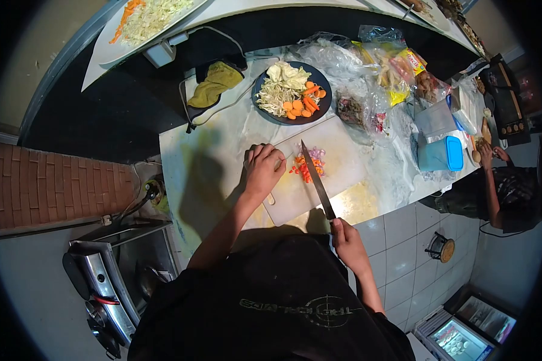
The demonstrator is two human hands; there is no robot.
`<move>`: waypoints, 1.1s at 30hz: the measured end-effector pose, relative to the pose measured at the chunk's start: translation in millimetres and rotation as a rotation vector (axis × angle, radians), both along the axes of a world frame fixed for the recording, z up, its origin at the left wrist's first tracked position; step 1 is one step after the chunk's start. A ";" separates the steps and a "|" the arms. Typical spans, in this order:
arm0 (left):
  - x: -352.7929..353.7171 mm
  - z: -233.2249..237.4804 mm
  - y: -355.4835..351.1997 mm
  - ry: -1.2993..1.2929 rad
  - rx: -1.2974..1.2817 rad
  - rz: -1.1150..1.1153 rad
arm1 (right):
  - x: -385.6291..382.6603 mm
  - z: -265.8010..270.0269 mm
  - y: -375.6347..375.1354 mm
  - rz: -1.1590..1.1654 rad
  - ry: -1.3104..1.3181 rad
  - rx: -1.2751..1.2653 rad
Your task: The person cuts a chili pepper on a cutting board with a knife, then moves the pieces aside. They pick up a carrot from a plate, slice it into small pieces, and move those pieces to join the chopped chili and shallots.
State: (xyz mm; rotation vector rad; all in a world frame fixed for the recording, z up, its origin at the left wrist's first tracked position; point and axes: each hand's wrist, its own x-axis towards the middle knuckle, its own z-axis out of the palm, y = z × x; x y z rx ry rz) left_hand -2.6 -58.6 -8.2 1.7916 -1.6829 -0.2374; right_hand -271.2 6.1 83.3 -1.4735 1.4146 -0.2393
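Observation:
My right hand (345, 239) is wrapped round the handle of a long knife (318, 180), whose blade lies over the white cutting board (343, 150). Beneath and beside the blade are chopped red and orange pieces (301, 169) with some chopped purple bits (318, 155). At the board's left edge rests my left hand (264, 170), its fingers bent; whether anything is under them is hidden. Behind the board stands a dark plate (275, 115) holding sliced carrots (294, 109), bean sprouts (274, 97) and cabbage leaves (288, 76).
Plastic bags (358, 99) of food lie at the back right, near a blue-lidded container (441, 154). A green cloth (215, 84) lies at the back left. Another person (500, 192) works at the far right. A stool (442, 248) stands on the floor.

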 end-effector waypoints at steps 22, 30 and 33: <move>-40.7 45.4 55.1 0.761 0.293 -0.371 | 48.1 -17.6 -27.3 -0.254 -0.463 -0.042; -21.4 42.1 54.7 0.615 0.167 -0.135 | -3.7 -17.3 -91.3 -0.337 -0.314 -0.507; -3.5 28.8 52.1 0.500 0.124 -0.017 | -24.4 2.9 -135.0 -0.487 -0.167 -0.615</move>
